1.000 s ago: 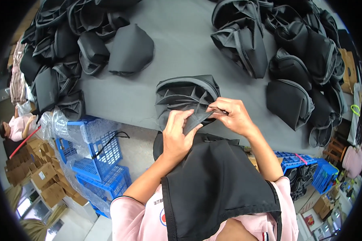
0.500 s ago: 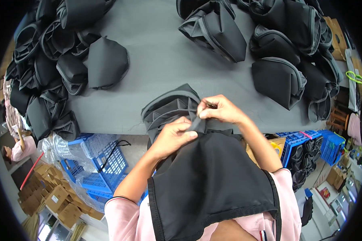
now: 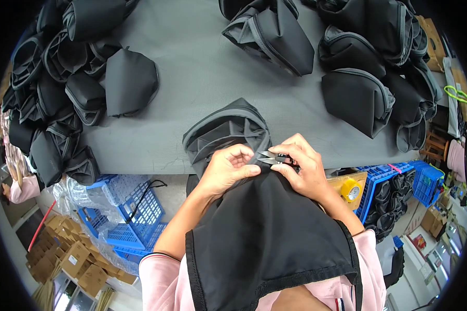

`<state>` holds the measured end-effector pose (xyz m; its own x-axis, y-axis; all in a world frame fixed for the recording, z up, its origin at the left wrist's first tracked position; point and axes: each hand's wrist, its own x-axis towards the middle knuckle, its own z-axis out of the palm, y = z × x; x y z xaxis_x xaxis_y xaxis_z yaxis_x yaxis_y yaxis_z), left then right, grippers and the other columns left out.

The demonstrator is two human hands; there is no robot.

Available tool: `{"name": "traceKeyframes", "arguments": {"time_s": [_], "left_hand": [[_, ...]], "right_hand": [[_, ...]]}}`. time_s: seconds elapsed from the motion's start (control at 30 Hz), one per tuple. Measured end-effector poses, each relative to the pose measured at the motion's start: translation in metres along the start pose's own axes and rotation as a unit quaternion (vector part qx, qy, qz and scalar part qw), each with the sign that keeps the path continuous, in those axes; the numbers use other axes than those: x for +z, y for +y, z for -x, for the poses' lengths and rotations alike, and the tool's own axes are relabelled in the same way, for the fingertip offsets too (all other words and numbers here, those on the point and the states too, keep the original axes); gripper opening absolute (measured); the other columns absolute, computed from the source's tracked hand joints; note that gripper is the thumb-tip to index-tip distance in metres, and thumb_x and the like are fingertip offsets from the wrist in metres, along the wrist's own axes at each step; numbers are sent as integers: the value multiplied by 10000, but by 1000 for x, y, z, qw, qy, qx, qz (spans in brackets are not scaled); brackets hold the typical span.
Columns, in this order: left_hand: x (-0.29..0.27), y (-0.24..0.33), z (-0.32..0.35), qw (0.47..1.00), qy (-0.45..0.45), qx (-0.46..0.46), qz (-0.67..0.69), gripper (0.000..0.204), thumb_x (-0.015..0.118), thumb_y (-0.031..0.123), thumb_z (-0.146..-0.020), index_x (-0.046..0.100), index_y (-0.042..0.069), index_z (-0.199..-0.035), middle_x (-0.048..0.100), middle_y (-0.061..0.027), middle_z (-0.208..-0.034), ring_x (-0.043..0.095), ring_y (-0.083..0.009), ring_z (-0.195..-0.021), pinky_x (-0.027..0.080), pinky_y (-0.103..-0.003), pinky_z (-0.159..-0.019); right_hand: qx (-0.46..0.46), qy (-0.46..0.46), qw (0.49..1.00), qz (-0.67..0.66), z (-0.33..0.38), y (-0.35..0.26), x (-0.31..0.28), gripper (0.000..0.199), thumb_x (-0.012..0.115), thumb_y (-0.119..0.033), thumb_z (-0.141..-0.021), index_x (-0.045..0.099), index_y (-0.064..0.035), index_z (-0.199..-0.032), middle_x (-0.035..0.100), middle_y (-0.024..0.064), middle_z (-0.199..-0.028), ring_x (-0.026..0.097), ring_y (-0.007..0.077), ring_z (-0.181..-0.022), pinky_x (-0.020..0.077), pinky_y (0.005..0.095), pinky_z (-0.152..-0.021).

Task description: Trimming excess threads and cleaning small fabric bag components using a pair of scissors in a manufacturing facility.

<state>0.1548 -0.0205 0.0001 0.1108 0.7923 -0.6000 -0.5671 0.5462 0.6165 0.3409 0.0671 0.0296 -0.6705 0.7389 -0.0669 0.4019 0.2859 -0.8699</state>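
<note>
Half-hidden snips [image 3: 280,159]; edge-cropped black pouches [image 3: 94,19]

I see one pouch [image 3: 225,129] midway along the tabletop's [image 3: 187,62] near edge. Left pouches [image 3: 84,90] crowd the left edge, right pouches [image 3: 358,90] the right. Off the near left corner stand crates [image 3: 151,207], cartons [image 3: 78,259] farther left; off the near right, a bin [image 3: 376,179], tape [image 3: 350,190] left of it.

Snips [image 3: 281,159] now blades-out by pouch [image 3: 224,132]
</note>
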Motion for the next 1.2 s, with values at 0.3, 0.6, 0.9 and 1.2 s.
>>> {"name": "traceKeyframes", "arguments": {"time_s": [0.3, 0.6, 0.9, 1.2], "left_hand": [[7, 0, -3, 999, -24, 20, -43, 243, 744, 51, -733, 555, 56, -886, 565, 30, -847, 533, -35, -803, 452, -192, -752], [8, -7, 2, 998, -9, 58, -39, 286, 759, 50, -713, 535, 44, -889, 562, 12, -861, 531, -46, -808, 451, -202, -745], [17, -2, 3, 986, 103, 54, -122, 402, 646, 283, -816, 406, 79, -567, 390, 51, -571, 327, -31, -538, 263, -222, -446], [19, -2, 0, 987, 101, 72, -97, 420, 626, 212, -820, 363, 98, -512, 356, 72, -528, 278, -24, -498, 216, -243, -418]], "right_hand": [[-135, 6, 977, 164, -4, -6, -10, 255, 715, -107, -671, 640, -87, -914, 522, 27, -739, 543, 194, -602, 435, 309, -564], [-97, 29, 992, 76, -3, -5, -7, 243, 706, -68, -675, 635, -71, -907, 513, 37, -713, 521, 191, -565, 431, 281, -535], [150, 9, 923, -353, 2, 5, 5, 170, 621, 5, -791, 574, 36, -951, 478, 31, -906, 522, 73, -723, 435, 206, -617], [103, 63, 957, -265, 1, 12, 11, 198, 666, 3, -743, 604, 24, -930, 487, 33, -850, 515, 90, -689, 428, 220, -622]]}}
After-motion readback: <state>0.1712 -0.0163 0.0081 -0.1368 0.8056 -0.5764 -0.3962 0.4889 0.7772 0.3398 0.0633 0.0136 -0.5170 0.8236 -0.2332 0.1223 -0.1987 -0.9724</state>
